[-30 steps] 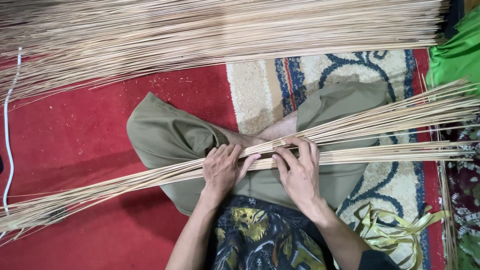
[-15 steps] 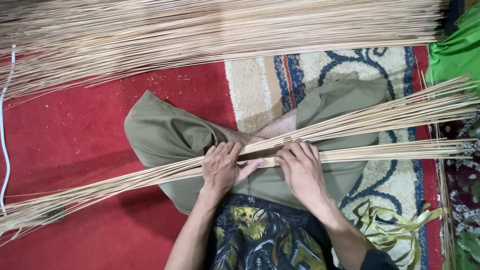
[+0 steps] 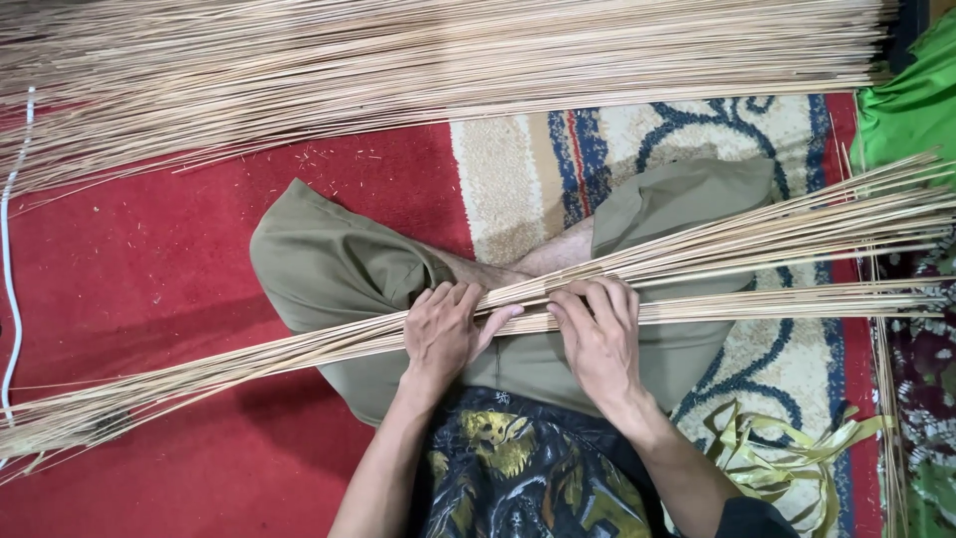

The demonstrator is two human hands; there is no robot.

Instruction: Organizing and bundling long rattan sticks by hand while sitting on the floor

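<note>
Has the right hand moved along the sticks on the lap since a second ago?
No. The right hand lies on the lap sticks at the same spot, just below the bare knee, beside the left hand.
</note>
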